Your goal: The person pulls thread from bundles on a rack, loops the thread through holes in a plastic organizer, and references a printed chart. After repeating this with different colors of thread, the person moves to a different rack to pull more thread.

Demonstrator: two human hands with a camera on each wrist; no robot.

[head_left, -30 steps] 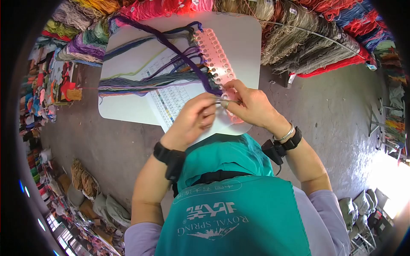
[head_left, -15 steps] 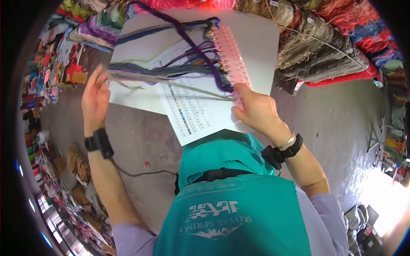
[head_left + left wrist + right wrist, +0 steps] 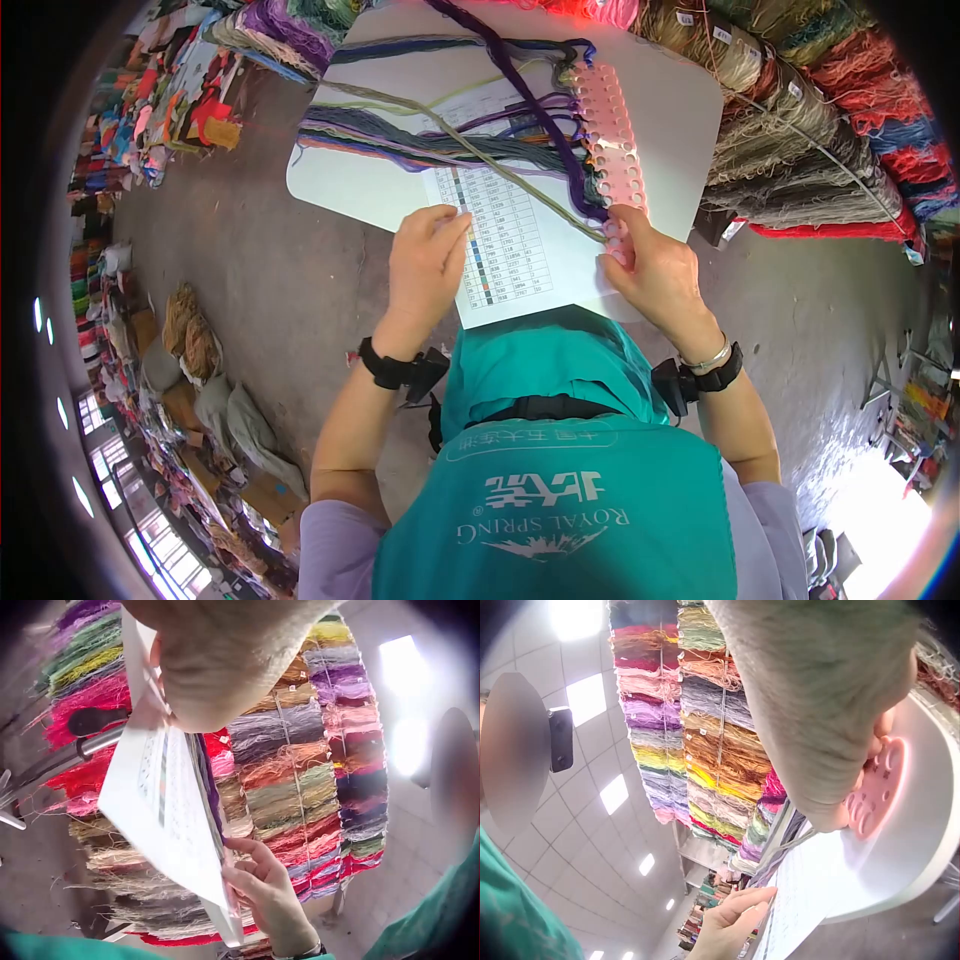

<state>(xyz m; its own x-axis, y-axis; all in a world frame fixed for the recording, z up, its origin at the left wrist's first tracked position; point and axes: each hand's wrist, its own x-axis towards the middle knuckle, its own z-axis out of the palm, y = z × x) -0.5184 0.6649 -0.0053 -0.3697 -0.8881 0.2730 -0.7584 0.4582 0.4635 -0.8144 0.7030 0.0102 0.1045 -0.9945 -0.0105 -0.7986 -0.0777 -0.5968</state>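
My right hand [image 3: 655,275] pinches the lower end of a pink perforated thread card [image 3: 612,130], thumb and fingertips around its edge. Dark purple thread [image 3: 545,115] and an olive-grey strand [image 3: 480,155] lead to the card near these fingers. Several other coloured threads [image 3: 400,145] run left from the card's holes. My left hand [image 3: 428,262] has thumb and forefinger at the left edge of a printed colour-chart sheet [image 3: 520,270], pinching it. In the left wrist view, the palm hides those fingertips.
A white rounded board [image 3: 680,110] lies under the sheet, threads and card. Hanks of coloured yarn [image 3: 800,140] hang beyond it. A person's lap in a teal apron [image 3: 550,360] is at the near edge. Grey floor [image 3: 290,260] shows on the left.
The left hand drew the olive-grey strand out to the left, let it go across the other threads, and came back to the sheet's edge. The right hand stays at the card's lower end.
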